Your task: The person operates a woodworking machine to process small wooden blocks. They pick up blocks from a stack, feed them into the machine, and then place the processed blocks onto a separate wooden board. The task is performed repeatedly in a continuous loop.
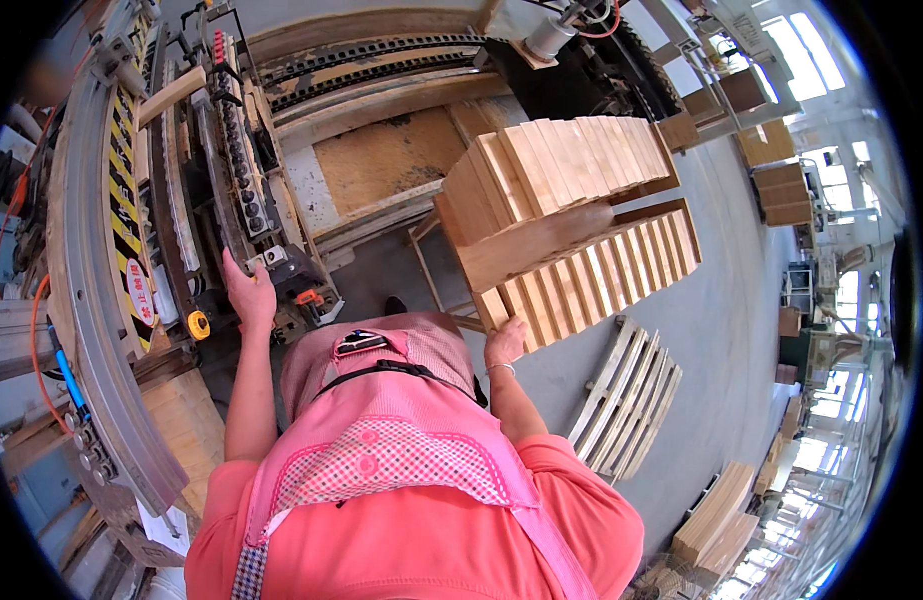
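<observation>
1. Boards (pixel 571 165): pale wood, packed side by side in two rows right of the centre of the frame, with a gap between the rows.
2. Support: legs of a wooden stand (pixel 427 268) show at the left of the rows. Its contact with the boards is hidden.
3. Right hand (pixel 504 342): at the lower left corner of the lower row, fingers bent over the end of the nearest board (pixel 491 306). Cannot tell whether it grips or only rests there.
4. Left hand (pixel 249 298): left of the frame's centre, open, thumb and forefinger spread just beside a metal block (pixel 273 256) on the machine (pixel 243 180). Contact cannot be confirmed.
5. Handling: each board should be stiff and manageable singly; a full row is probably heavy. Faces look smooth and may slide against one another. Corners could chip if knocked.
6. Hold: best taken at the exposed end, thumb on one face and fingers on the other, clear of neighbouring boards. Support the far end if it sags or tips.
7. Surroundings: a slatted pallet (pixel 626 400) lies on the floor (pixel 721 330), below the boards in the frame.
</observation>
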A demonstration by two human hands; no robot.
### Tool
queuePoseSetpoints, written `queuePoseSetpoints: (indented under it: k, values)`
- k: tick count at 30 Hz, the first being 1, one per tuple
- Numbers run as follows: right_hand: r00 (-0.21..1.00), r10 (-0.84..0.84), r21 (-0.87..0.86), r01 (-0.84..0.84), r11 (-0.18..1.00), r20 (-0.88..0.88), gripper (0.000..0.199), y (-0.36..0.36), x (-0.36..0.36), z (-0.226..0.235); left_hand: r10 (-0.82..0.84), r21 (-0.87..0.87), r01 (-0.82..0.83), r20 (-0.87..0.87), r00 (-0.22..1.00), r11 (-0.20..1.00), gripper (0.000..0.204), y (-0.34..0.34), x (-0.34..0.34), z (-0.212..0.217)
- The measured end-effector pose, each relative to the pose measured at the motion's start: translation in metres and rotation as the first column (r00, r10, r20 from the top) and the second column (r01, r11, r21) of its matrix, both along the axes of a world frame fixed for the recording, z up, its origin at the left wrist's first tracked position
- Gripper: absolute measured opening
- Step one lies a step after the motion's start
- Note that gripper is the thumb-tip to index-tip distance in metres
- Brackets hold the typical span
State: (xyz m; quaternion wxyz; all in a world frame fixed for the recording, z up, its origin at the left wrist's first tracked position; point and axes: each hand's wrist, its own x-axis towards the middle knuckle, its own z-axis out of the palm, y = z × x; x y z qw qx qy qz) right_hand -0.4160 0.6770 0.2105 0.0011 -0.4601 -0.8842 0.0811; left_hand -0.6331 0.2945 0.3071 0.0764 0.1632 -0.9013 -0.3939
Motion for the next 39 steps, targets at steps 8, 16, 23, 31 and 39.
queuePoseSetpoints:
  k: [8, 16, 23, 31, 39]
  values:
    - [0.985, 0.14, 0.109, -0.129, 0.986, -0.098, 0.042, -0.016, -0.004, 0.026, -0.029, -0.118, 0.017, -0.097, 0.995, 0.993, 0.063, -0.008, -0.001, -0.02]
    - [0.655, 0.662, 0.193, -0.642, 0.742, -0.364, 0.055, -0.044, -0.131, 0.123, -0.013, -0.018, 0.012, -0.067, 0.998, 1.0, 0.063, -0.002, 0.004, -0.002]
    - [0.093, 0.87, 0.284, -0.924, 0.257, -0.485, 0.049, -0.128, -0.353, 0.19, 0.018, 0.041, -0.016, -0.042, 0.999, 0.999, 0.061, -0.002, 0.003, -0.001]
    - [-0.289, 0.901, 0.248, -0.945, -0.214, -0.324, 0.047, -0.299, -0.577, 0.195, 0.116, 0.056, -0.116, -0.008, 0.993, 0.992, 0.06, 0.004, 0.003, 0.008]
    - [-0.323, 0.944, 0.265, -0.918, -0.295, -0.066, 0.04, -0.417, -0.67, 0.169, 0.23, 0.097, -0.243, 0.127, 0.965, 0.965, 0.052, 0.011, -0.001, 0.027]
